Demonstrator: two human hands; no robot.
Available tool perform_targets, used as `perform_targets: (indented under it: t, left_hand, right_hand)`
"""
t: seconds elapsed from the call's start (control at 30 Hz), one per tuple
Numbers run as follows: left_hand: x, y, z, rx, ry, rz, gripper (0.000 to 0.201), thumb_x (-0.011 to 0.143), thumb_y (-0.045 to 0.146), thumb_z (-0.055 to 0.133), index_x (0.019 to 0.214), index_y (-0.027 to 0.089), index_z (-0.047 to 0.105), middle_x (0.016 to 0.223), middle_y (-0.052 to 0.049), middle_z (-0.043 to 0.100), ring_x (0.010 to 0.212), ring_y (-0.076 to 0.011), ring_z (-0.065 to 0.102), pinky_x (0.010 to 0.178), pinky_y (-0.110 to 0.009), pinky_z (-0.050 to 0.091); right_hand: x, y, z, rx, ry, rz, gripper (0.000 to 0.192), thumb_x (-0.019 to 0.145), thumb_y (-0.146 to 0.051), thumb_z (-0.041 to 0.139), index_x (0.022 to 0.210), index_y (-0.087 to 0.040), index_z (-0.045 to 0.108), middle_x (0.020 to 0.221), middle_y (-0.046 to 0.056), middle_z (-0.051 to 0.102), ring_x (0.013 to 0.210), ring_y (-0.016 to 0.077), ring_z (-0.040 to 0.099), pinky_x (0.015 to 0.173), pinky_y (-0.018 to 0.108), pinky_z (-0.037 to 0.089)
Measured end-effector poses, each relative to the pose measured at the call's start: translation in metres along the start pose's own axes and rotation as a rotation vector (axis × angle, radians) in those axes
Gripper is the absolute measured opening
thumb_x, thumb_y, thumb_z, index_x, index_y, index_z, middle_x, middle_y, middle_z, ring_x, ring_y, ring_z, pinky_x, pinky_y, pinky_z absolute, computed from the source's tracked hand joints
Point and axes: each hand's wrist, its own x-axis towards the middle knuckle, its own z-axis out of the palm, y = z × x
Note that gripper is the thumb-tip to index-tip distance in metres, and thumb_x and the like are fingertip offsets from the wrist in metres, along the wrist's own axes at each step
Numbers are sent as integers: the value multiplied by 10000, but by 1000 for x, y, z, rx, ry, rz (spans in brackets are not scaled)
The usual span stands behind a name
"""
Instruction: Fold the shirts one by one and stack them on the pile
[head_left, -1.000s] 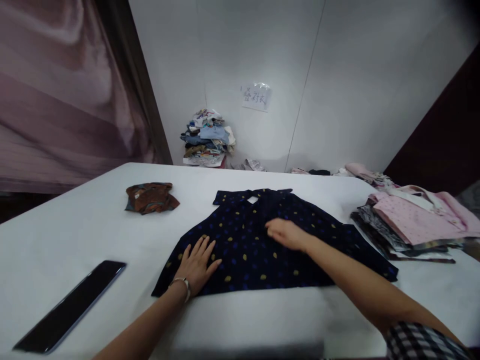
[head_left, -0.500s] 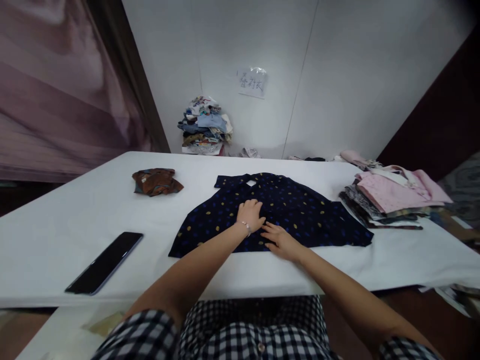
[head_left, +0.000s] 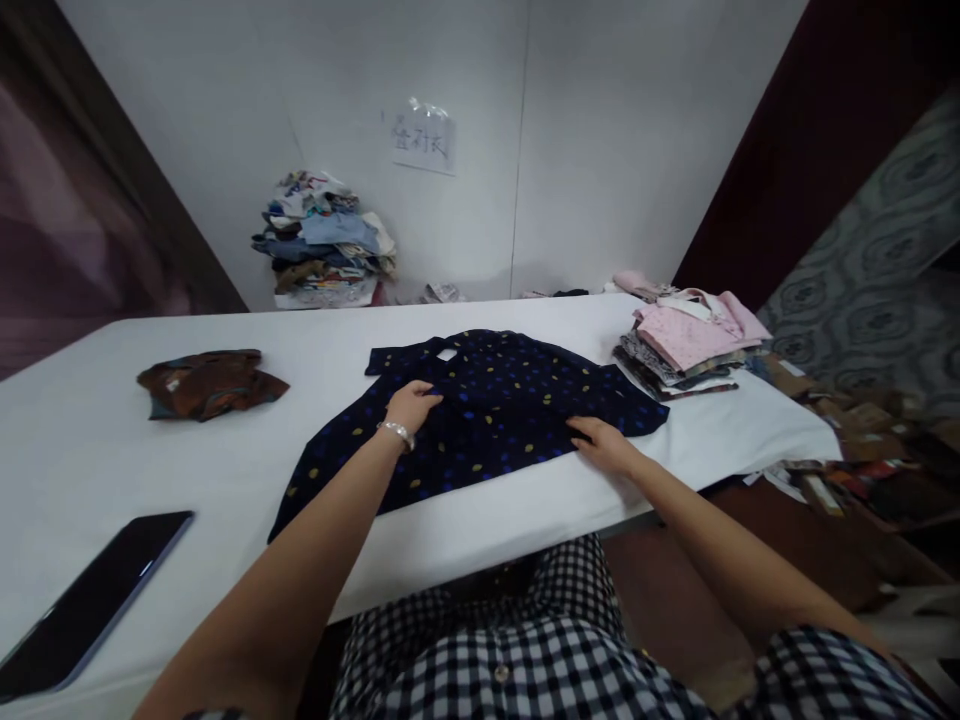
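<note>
A dark navy shirt (head_left: 495,400) with blue and yellow spots lies spread and folded over on the white table. My left hand (head_left: 412,408), with a bracelet at the wrist, is closed on the cloth left of its middle. Near the front edge, toward the right end, my right hand (head_left: 602,444) pinches the same shirt between thumb and bent fingers. A shallow ridge of cloth runs between both hands. The fabric under my fingers is hidden.
A crumpled brown garment (head_left: 206,385) lies left, with a black phone (head_left: 94,600) nearer me. Folded clothes topped by a pink shirt (head_left: 694,330) are stacked at right. A tall clothes pile (head_left: 330,245) stands behind the white table (head_left: 465,510), below a paper sign (head_left: 424,140).
My hands have moved apart, the right one toward the shirt's right end and the left one leftward. The view has swung to the right.
</note>
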Motion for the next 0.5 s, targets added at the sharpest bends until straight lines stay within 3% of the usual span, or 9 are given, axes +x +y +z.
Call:
perform_targets:
  t: [0.1, 0.2, 0.33, 0.43, 0.5]
  left_hand:
    - [-11, -13, -12, -210, -84, -179, 185, 588, 206, 750, 721, 171, 625, 734, -28, 641, 683, -165, 601, 599, -271, 495]
    - [-6, -8, -24, -384, -18, -230, 173, 628, 217, 739, 693, 177, 585, 717, -15, 616, 657, -139, 586, 619, -275, 510]
    - [12, 27, -37, -707, 95, -169, 56, 818, 221, 546, 836, 182, 583, 826, -43, 654, 742, -140, 626, 727, -304, 542]
    - [17, 45, -43, -1005, 150, -74, 221, 859, 193, 421, 965, 155, 611, 906, -81, 687, 887, -176, 643, 816, -335, 541]
    - [17, 42, -45, -1101, 187, -66, 301, 855, 178, 382, 1047, 142, 611, 934, -89, 696, 949, -197, 640, 864, -376, 527]
  right_hand:
    - [2, 8, -5, -41, 3, 53, 426, 826, -193, 530, 1247, -184, 594, 1244, 98, 609, 1168, 239, 545, 1015, 408, 428]
    - [9, 9, -10, -103, -24, 47, 406, 816, -197, 549, 1216, -183, 617, 1210, 96, 624, 1133, 241, 553, 1002, 396, 430]
    - [15, 8, -13, -216, -59, 61, 376, 835, -207, 534, 1198, -203, 627, 1183, 90, 617, 1104, 236, 553, 944, 350, 457]
    - [17, 7, -16, -290, -60, 113, 336, 863, -181, 481, 1150, -206, 653, 1103, 87, 636, 1052, 224, 572, 882, 306, 468]
    - [17, 8, -21, -305, -28, 152, 322, 881, -170, 445, 1113, -201, 667, 1065, 82, 647, 1022, 212, 583, 852, 281, 467]
